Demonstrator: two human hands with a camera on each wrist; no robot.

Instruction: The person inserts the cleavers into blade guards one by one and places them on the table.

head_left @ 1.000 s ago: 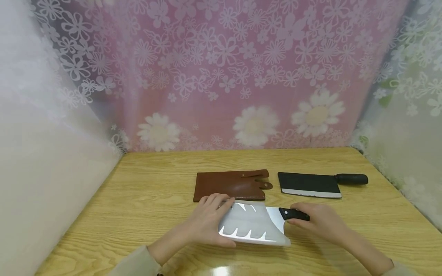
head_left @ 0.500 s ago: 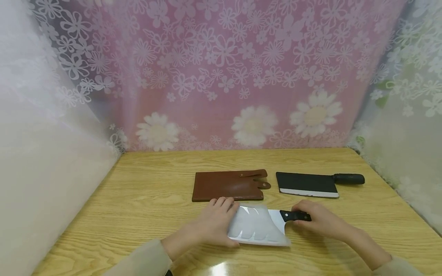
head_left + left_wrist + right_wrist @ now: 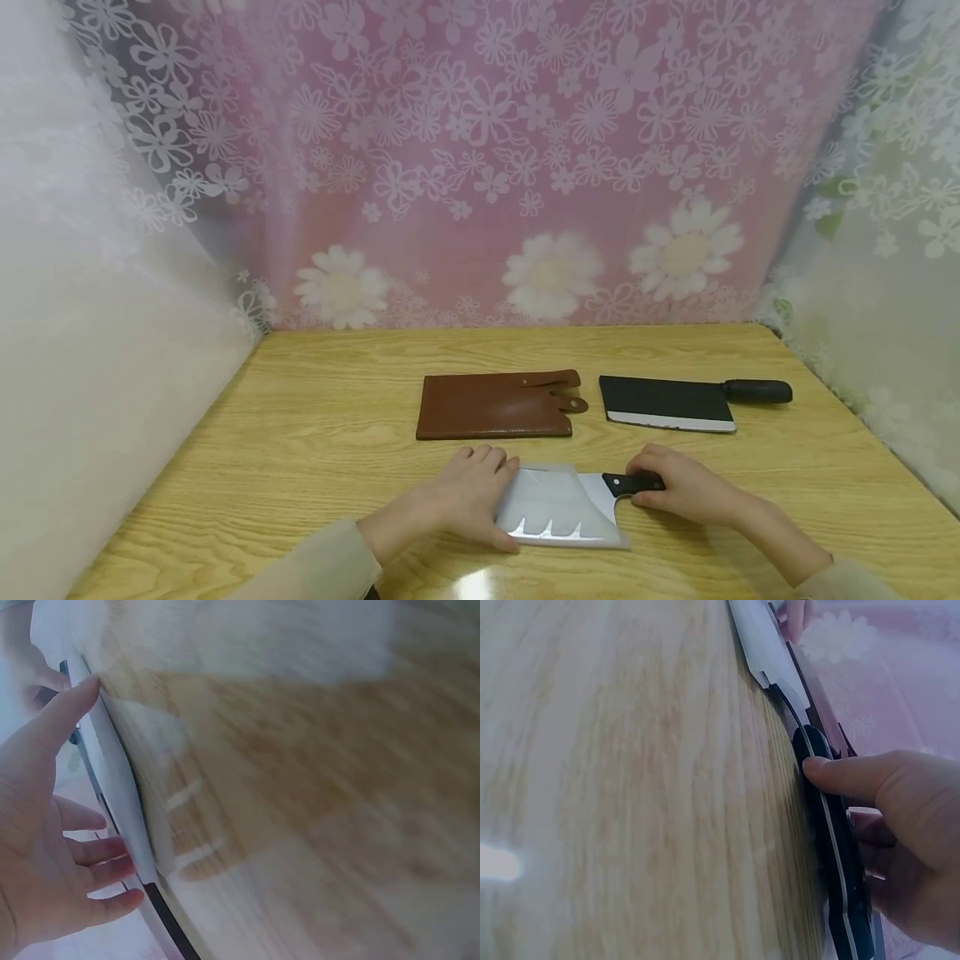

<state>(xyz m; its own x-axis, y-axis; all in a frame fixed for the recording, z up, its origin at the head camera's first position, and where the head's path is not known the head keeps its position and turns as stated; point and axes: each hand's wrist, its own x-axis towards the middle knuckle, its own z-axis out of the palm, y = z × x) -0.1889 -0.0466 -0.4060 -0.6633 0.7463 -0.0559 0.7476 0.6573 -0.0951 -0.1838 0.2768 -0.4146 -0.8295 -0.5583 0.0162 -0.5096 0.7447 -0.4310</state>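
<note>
In the head view a cleaver (image 3: 609, 490) lies low over the table, its blade inside a white translucent blade cover (image 3: 555, 508). My left hand (image 3: 468, 500) holds the cover's left end, thumb at the near edge and fingers at the far edge. The left wrist view shows that thumb and those fingers along the cover (image 3: 112, 761). With thumb and fingers my right hand (image 3: 686, 487) pinches the black riveted handle (image 3: 829, 840). The handle's far end is partly hidden by the hand in the head view. Bare metal shows between cover and handle.
Behind the covered cleaver lies a brown leather sheath (image 3: 487, 408) with snap straps at its right. To its right a second, black-bladed cleaver (image 3: 667, 404) lies with its handle pointing right. Flowered curtains (image 3: 487, 167) enclose the back and sides of the wooden table (image 3: 300, 400).
The covered cleaver, tilted towards the head camera a second ago, has come down flatter and slightly nearer the front. Both hands have moved with it and keep their holds.
</note>
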